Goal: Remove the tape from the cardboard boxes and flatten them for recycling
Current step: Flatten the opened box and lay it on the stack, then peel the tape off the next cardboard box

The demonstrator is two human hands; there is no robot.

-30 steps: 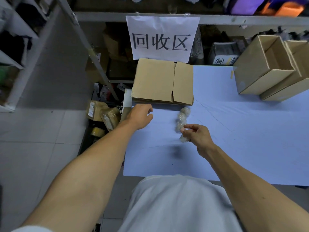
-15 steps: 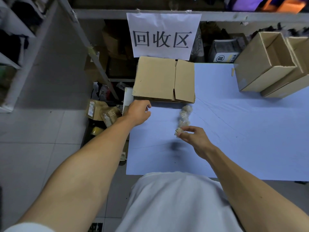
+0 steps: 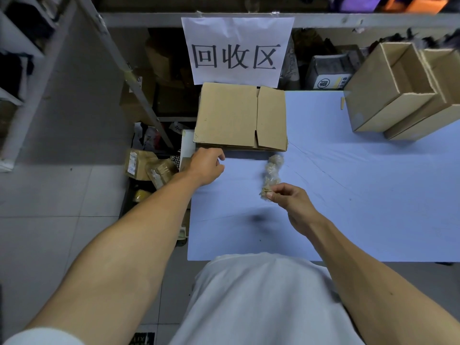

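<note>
One flattened brown cardboard box (image 3: 240, 115) lies upper centre on pale blue table (image 3: 361, 195). Right hand (image 3: 290, 199) pinches crumpled clear tape wad (image 3: 271, 174), centre frame; left hand (image 3: 206, 165), fingers curled, nothing visibly held, sits at box's near edge. Bin wad w/o resticking, then grab next box.

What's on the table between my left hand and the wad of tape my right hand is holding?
Nothing: in the head view, only bare blue table cover shows between the left hand and the crumpled tape pinched by the right hand.
</note>
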